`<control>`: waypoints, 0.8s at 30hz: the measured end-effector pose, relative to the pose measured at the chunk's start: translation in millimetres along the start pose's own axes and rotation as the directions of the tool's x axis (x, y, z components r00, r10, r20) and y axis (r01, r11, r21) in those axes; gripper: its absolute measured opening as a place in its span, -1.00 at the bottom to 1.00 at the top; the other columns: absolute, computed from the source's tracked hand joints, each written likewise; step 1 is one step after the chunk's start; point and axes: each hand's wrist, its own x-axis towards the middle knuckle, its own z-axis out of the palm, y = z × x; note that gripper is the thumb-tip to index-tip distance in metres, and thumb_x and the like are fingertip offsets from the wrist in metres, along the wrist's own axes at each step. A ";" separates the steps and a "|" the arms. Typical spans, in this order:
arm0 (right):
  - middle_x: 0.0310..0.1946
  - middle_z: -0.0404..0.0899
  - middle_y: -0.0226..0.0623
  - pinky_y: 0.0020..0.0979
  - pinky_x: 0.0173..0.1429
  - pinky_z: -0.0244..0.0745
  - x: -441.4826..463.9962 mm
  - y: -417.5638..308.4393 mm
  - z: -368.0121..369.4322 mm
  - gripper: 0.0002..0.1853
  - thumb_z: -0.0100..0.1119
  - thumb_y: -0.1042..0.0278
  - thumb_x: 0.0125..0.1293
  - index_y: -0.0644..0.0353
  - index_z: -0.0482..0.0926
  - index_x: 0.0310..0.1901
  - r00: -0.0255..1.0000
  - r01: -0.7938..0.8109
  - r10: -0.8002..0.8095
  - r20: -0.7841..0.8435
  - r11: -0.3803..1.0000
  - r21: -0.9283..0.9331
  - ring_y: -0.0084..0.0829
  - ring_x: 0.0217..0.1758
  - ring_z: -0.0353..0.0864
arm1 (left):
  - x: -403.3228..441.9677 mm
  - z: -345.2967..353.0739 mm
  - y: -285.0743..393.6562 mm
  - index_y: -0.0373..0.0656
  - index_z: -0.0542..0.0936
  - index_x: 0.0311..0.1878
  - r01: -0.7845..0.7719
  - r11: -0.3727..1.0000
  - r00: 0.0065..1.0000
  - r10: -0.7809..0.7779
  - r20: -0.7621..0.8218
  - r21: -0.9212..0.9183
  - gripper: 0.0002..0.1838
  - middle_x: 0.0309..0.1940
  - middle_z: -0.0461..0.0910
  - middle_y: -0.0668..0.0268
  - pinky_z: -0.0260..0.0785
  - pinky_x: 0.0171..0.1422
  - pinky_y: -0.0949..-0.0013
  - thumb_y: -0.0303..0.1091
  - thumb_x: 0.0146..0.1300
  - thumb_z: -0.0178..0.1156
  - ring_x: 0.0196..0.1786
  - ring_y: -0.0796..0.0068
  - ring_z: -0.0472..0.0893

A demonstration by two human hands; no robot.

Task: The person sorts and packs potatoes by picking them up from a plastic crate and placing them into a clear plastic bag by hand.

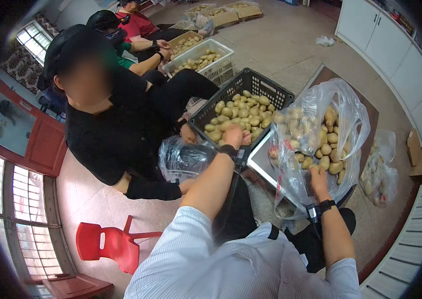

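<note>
Many small yellowish potatoes [243, 112] fill a black plastic crate [271, 84] in front of me. My left hand [235, 136] is over the crate's near side with its fingers curled; whatever they hold, if anything, is hidden. To the right, a clear plastic bag [358, 112] with potatoes [326, 148] in it lies wide open on a metal-topped scale [263, 162]. My right hand [318, 180] reaches into the bag's near side, its fingers closed round a potato at the edge of the pile.
A person in black [116, 129] sits close on my left, beside a bundle of clear plastic bags [183, 157]. Beyond are two more people and a white crate [223, 52] of potatoes. A red chair [116, 244] stands lower left; another filled bag [379, 172] lies right.
</note>
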 end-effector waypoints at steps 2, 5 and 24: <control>-0.14 0.57 0.00 -0.31 0.06 0.37 2.5 -11.0 -6.5 -0.48 0.14 0.05 0.18 0.40 0.47 -0.04 0.999 0.011 -0.011 -0.043 1.000 -0.001 -0.21 -0.08 0.54 | 15.8 4.5 -24.1 -0.20 0.44 -0.14 0.097 0.961 0.993 -0.076 0.093 -0.259 -0.80 -0.28 0.48 0.18 0.53 -0.35 0.17 -0.31 0.24 0.01 -0.37 0.12 0.59; -0.18 0.59 -0.08 -0.35 0.04 0.37 -3.9 -45.5 -6.2 -0.47 0.11 -0.02 0.23 0.39 0.53 -0.08 0.994 -0.084 0.080 0.071 0.995 0.047 -0.30 -0.09 0.54 | -2.9 15.5 -2.3 -0.19 0.38 -0.04 -0.098 0.991 0.940 0.064 0.336 0.086 -0.74 -0.23 0.46 0.21 0.55 -0.37 0.22 -0.31 0.25 -0.01 -0.33 0.21 0.61; -0.26 0.58 -0.10 -0.36 -0.10 0.43 -27.9 -134.2 31.6 -0.49 0.07 0.28 0.30 0.24 0.28 0.24 0.886 0.233 -0.267 0.380 0.963 0.133 -0.36 -0.21 0.56 | -79.8 71.4 82.8 -0.17 0.43 0.11 0.349 0.869 0.520 -0.490 0.700 0.350 -0.46 -0.16 0.56 0.24 0.48 -0.42 0.40 0.12 0.36 -0.08 -0.32 0.39 0.64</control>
